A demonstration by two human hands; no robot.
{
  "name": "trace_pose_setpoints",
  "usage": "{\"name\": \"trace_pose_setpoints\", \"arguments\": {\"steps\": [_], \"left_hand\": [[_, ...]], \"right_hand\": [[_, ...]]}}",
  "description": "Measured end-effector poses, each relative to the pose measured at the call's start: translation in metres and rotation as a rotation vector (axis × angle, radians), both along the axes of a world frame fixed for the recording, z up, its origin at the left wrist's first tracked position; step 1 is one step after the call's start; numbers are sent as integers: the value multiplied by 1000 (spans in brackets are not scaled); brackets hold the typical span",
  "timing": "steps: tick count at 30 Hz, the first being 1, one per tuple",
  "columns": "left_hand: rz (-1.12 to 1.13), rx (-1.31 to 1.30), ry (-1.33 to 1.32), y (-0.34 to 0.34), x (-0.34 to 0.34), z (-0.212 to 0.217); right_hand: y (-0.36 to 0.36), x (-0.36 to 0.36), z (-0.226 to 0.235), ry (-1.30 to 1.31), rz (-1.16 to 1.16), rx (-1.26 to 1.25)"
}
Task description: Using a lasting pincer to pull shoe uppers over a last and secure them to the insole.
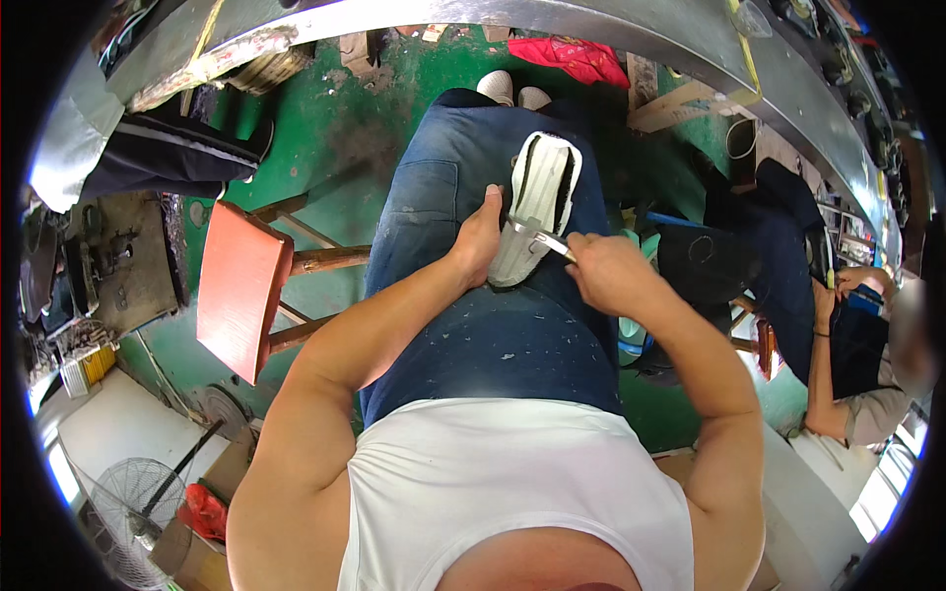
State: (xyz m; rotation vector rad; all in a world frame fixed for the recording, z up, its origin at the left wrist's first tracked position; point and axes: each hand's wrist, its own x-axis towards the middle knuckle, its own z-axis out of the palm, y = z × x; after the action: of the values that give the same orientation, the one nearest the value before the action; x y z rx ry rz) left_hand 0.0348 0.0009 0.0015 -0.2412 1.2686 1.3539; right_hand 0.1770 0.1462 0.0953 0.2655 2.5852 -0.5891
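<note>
On my lap lies a white shoe upper, its underside turned up, with a pale bottom and a dark line along its edges. My left hand grips its left side, thumb up and the other fingers mostly hidden beneath. Closed round the handle of a metal tool that looks like lasting pincers is my right hand. The tool's head rests across the shoe's lower part, close to the left thumb; whether its jaws bite on the edge cannot be made out.
A metal-edged workbench curves across the far side. An orange-topped wooden stool stands at my left. Another person sits working at the right, and a person's dark-trousered leg shows at the left. Behind left is a fan.
</note>
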Motion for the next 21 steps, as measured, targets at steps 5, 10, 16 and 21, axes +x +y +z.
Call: {"name": "trace_pose_setpoints", "arguments": {"steps": [5,10,16,21], "left_hand": [[-107,-109,772,5,0,-44],[-275,-110,1018,1,-1,-31],[-389,22,1236,0,2,-26],[-491,110,1315,-6,-3,-33]], "right_hand": [[-22,15,-23,142,-218,-129],[5,19,3,91,-230,-153],[24,3,-12,274,-132,146],[37,-8,-12,46,-221,-43]]}}
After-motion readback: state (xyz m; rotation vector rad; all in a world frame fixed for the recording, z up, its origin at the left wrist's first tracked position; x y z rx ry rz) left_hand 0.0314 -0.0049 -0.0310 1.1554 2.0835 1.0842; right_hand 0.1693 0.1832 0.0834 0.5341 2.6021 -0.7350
